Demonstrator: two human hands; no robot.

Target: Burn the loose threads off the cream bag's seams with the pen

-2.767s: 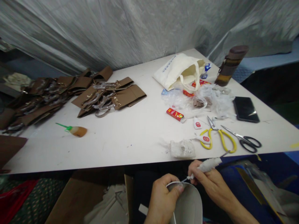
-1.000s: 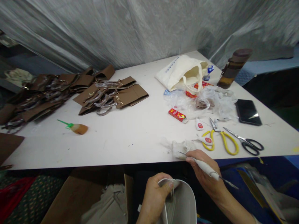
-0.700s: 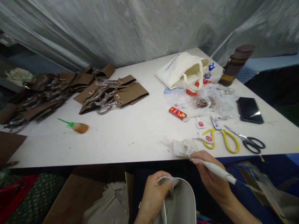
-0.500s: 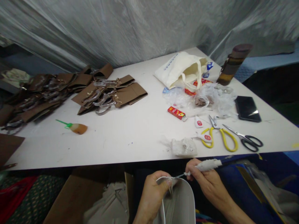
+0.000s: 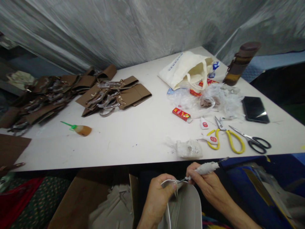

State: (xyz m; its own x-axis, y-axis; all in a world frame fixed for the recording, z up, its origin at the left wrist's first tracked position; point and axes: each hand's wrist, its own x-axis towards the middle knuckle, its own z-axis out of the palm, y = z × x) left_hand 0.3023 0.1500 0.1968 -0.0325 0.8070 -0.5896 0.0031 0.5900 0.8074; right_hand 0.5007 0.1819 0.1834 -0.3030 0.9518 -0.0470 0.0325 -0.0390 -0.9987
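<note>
Near the bottom edge, my left hand (image 5: 158,194) pinches the upper rim of a light grey bag piece (image 5: 189,203) with white edges. The lower part of that piece runs out of the picture. My right hand (image 5: 208,184) is closed around the white wrapped handle of a thin-tipped tool (image 5: 207,168). Its slim metal tip points left and meets the rim beside my left thumb; whether it pierces or only touches there is too small to tell. A dark cord or end shows behind the handle.
On the white table (image 5: 124,140) lie yellow-handled scissors (image 5: 226,136), black-handled scissors (image 5: 254,141), a wax-like white block (image 5: 189,149), a phone (image 5: 256,109) and a small glue bottle (image 5: 82,130). Brown bags (image 5: 133,95) are piled left. A carton (image 5: 73,200) holds grey pieces below.
My right hand has shifted slightly left, bringing the tool nearer to my left hand and the rim. The tabletop view has moved a little right and up.
</note>
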